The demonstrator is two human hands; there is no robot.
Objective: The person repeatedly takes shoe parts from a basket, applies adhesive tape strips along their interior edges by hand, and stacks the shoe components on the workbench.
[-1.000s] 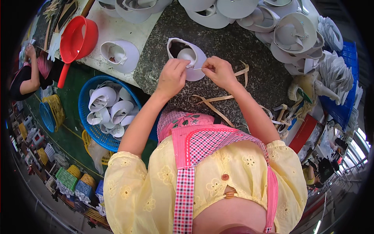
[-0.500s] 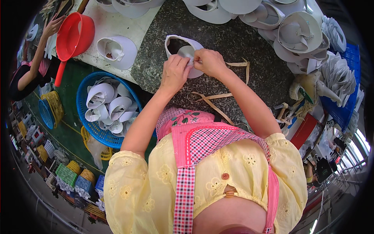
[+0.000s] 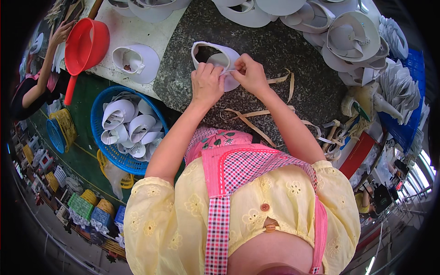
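The left grip (image 3: 207,85) was pinched on the near edge of the white cap piece (image 3: 221,59), fingers bunched over the rim. The right grip (image 3: 250,76) met the same edge just beside it, its thumb close against the white material and its forefinger bent up; whether it held anything between thumb and finger could not be told.

Good handling here seemed to call for keeping the left pinch firm and right next to the spot being worked, so that the edge could not slip or twist. The right side looked better suited to small, light thumb pressure than to a hard tug, which might have creased the thin-looking rim.

The cap piece lay on the dark speckled worktop (image 3: 284,48), its oval opening turned toward the far left and its brim partly hidden under the hands. Tan strips (image 3: 261,112) lay loose nearer the body, best kept clear of the wrists. A second white cap piece (image 3: 149,66) sat to the left, beyond a blue basket (image 3: 103,147) of similar pieces; more were heaped at the far right.
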